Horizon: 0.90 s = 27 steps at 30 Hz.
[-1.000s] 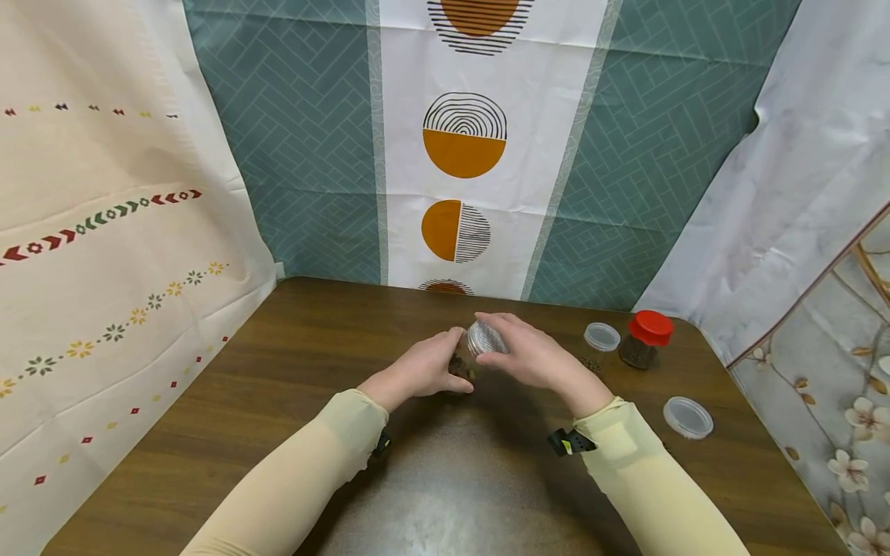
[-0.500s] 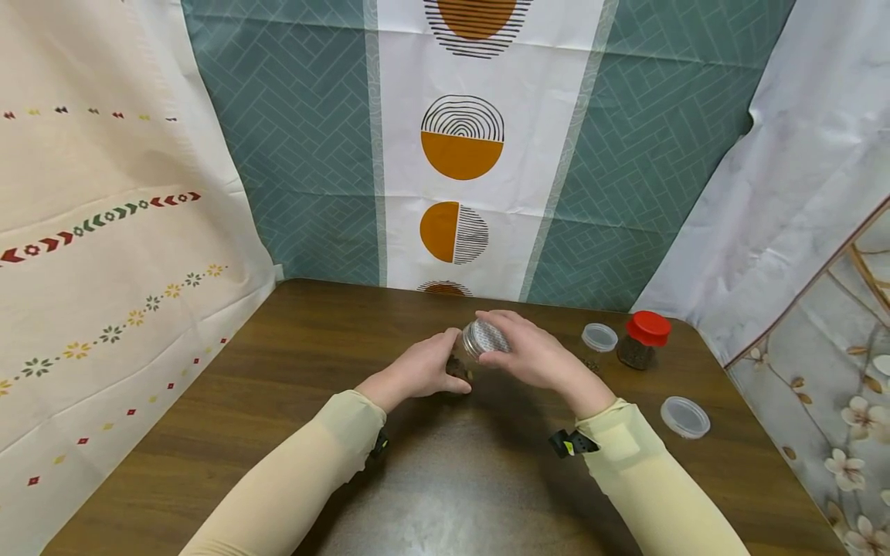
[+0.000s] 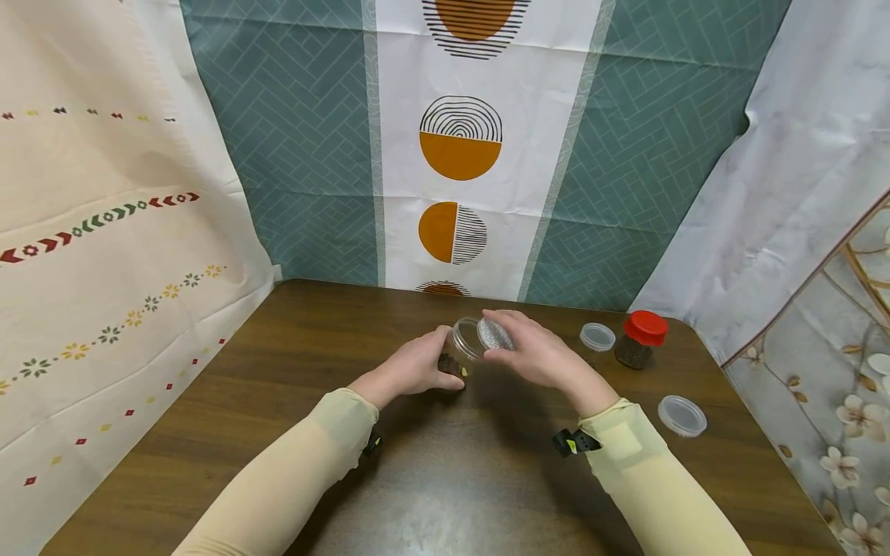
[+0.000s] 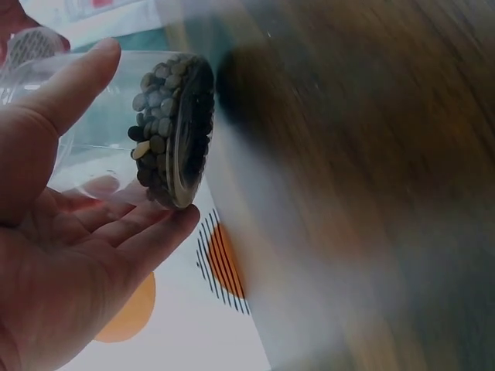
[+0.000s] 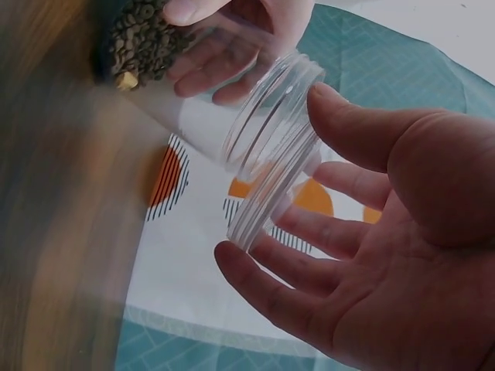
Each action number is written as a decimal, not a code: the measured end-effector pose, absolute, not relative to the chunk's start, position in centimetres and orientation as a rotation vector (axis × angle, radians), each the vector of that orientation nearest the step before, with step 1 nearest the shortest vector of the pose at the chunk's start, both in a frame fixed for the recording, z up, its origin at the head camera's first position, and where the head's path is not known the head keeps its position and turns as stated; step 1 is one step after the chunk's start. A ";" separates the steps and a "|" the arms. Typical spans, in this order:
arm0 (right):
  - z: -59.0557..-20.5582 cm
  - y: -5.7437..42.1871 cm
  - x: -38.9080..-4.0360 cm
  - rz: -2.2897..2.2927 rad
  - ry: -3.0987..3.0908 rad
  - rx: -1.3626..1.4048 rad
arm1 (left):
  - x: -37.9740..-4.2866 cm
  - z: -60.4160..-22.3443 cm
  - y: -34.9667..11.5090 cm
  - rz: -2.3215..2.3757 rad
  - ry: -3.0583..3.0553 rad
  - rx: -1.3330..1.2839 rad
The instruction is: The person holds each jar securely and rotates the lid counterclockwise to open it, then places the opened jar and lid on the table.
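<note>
A clear jar (image 5: 203, 127) with dark, pebble-like bits (image 4: 161, 124) and one yellowish piece at its bottom is held by my left hand (image 3: 410, 364). Thumb and fingers lie on opposite sides of its wall, and it sits close over the table. At its threaded mouth (image 3: 467, 338), my right hand (image 3: 534, 352) grips a round clear lid (image 5: 272, 197) with a patterned silver-grey top (image 3: 495, 334). In the right wrist view the thumb is at the lid's upper edge and the fingers at its lower edge. The lid stands aslant, off to the mouth's right side.
A red-capped jar (image 3: 634, 351) with dark contents stands at the table's back right. Nearby are two clear containers with round translucent tops, the farther top (image 3: 597, 337) and the nearer top (image 3: 682, 416). The brown table (image 3: 334, 316) meets a patterned cloth backdrop (image 3: 313, 154).
The lid has come away from the jar's mouth toward the right, so the open rim now shows. The left hand with the jar has shifted slightly left.
</note>
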State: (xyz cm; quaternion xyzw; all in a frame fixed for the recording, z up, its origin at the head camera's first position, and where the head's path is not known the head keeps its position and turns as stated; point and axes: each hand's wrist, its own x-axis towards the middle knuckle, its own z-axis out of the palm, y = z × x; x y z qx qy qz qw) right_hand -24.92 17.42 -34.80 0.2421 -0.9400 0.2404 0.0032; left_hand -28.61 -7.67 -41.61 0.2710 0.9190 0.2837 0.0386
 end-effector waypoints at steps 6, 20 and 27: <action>-35.2 17.5 -25.4 0.689 -2.951 0.726 | -29.2 -41.8 -8.6 0.934 2.807 0.776; -37.3 17.1 -27.0 0.533 -3.077 0.656 | -30.0 -41.6 -10.3 0.903 2.853 0.658; -38.7 16.3 -28.2 0.466 -3.123 0.648 | -30.4 -41.7 -10.8 0.870 2.928 0.527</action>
